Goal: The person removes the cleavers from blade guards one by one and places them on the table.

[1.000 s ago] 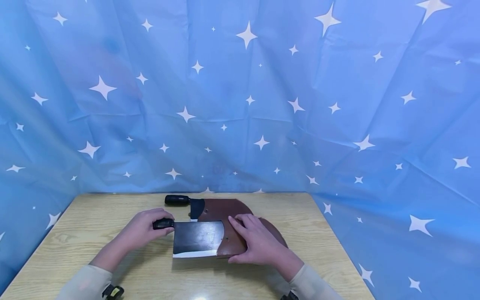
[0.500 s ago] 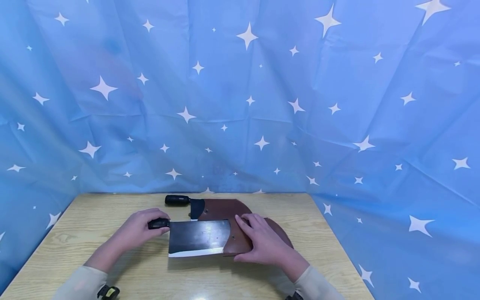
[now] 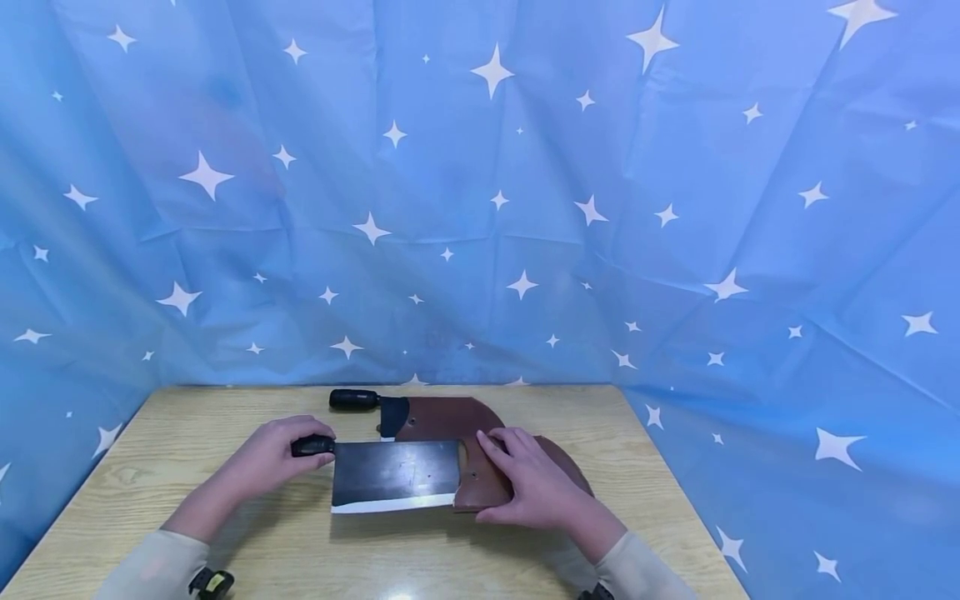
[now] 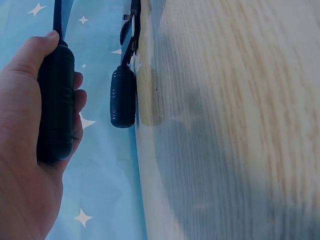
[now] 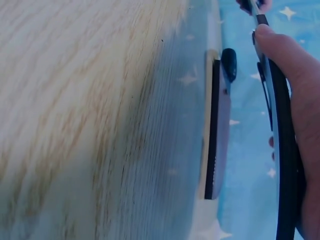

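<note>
My left hand (image 3: pixel 272 457) grips the black handle (image 4: pixel 55 105) of a cleaver (image 3: pixel 396 472), its fingers wrapped round it in the left wrist view. The dark, broad blade has a bright edge facing me and is held raised above the table. At the blade's right end, a brown leather sheath (image 3: pixel 480 483) is held by my right hand (image 3: pixel 528 482), thumb on the near side and fingers over the top. The blade's square end sits right at the sheath's mouth, where a strip of tan lining shows. In the right wrist view the sheath (image 5: pixel 283 130) appears edge-on.
Behind lies a second cleaver with a black handle (image 3: pixel 354 400), its blade in a similar brown sheath (image 3: pixel 442 412). It rests on the wooden table (image 3: pixel 247 408) near the far edge. A blue curtain (image 3: pixel 450 192) with white stars hangs beyond the table.
My left hand has moved left with the cleaver and my right hand right with the sheath. More blade shows, and its square end has come into sight at the mouth.
</note>
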`<action>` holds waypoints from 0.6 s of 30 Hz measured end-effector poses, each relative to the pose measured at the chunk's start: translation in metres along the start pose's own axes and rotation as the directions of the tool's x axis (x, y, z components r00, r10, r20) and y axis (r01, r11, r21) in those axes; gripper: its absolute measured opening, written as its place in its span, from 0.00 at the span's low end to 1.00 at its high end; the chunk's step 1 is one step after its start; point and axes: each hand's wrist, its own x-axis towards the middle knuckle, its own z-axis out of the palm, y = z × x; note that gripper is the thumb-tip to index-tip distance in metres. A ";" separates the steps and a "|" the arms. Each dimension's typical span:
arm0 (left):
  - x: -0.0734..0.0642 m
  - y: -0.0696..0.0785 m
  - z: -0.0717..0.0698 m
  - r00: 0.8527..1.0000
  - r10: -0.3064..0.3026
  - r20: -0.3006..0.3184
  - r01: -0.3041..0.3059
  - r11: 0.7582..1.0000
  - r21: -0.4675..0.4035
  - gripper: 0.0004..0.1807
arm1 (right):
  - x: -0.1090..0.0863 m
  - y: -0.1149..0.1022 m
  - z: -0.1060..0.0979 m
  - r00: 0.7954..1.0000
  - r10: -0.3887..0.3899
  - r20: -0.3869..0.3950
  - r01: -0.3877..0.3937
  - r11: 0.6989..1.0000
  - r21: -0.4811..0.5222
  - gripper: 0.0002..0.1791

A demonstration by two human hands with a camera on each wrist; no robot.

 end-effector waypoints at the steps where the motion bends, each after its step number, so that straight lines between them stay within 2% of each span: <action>1: 0.000 0.000 -0.001 1.000 0.000 0.001 0.000 1.000 0.002 0.13 | -0.001 0.000 -0.001 1.000 0.003 0.006 -0.003 1.000 0.004 0.68; 5: -0.001 0.000 -0.004 1.000 0.000 0.017 0.000 1.000 0.012 0.12 | -0.003 0.002 -0.002 1.000 0.008 0.020 -0.008 1.000 0.016 0.68; 12: -0.003 -0.004 -0.010 0.999 -0.023 0.047 0.025 0.999 -0.031 0.13 | -0.008 0.007 -0.003 0.999 0.016 0.038 -0.017 1.000 0.024 0.67; 18: -0.007 -0.010 -0.011 0.998 -0.029 0.063 0.031 0.999 -0.032 0.14 | -0.012 0.011 -0.004 0.998 0.022 0.052 -0.024 0.999 0.028 0.66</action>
